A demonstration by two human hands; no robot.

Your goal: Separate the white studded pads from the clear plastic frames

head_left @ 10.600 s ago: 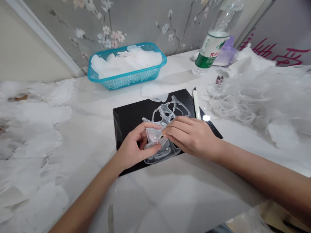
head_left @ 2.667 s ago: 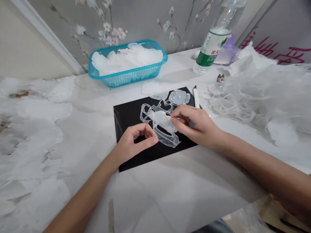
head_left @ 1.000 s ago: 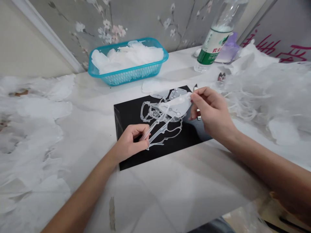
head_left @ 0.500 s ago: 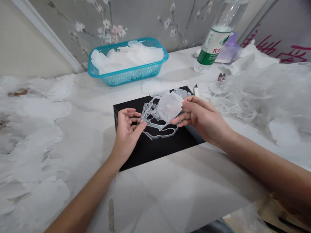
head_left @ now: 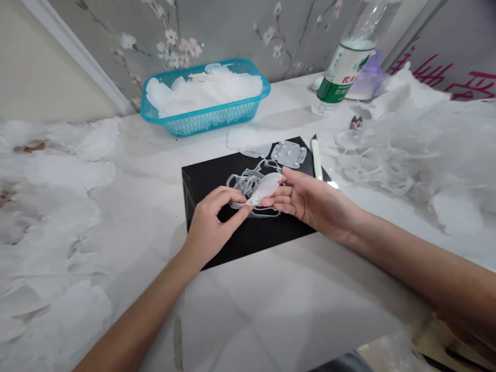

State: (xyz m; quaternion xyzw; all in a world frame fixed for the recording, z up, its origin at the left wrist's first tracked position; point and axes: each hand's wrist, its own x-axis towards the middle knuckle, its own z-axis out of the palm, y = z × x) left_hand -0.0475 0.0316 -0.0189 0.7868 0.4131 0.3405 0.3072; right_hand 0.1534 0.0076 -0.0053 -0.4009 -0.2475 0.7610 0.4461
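Note:
Between my two hands is a thin translucent white plastic piece (head_left: 266,187), tilted and slightly bent. My left hand (head_left: 215,214) pinches its lower left edge between thumb and fingers. On the other side my right hand (head_left: 306,201) grips its right edge, thumb on top and fingers beneath. Under and behind it, a tangle of clear trimmed strips (head_left: 248,181) lies on a black mat (head_left: 228,248). Two more flat pieces rest at the mat's far edge: a squarish one with small round bumps (head_left: 289,154) and a partly overhanging one (head_left: 256,150).
A blue basket (head_left: 209,121) filled with white pieces stands at the back. A pale-handled craft knife (head_left: 316,157) lies right of the mat. A water bottle (head_left: 339,77) stands behind it. Heaps of translucent material lie on the left (head_left: 46,232) and right (head_left: 434,150).
My left hand has moved right and now pinches the piece. My right hand has lowered and tilted it, uncovering the bumped piece behind. The knife shows more fully.

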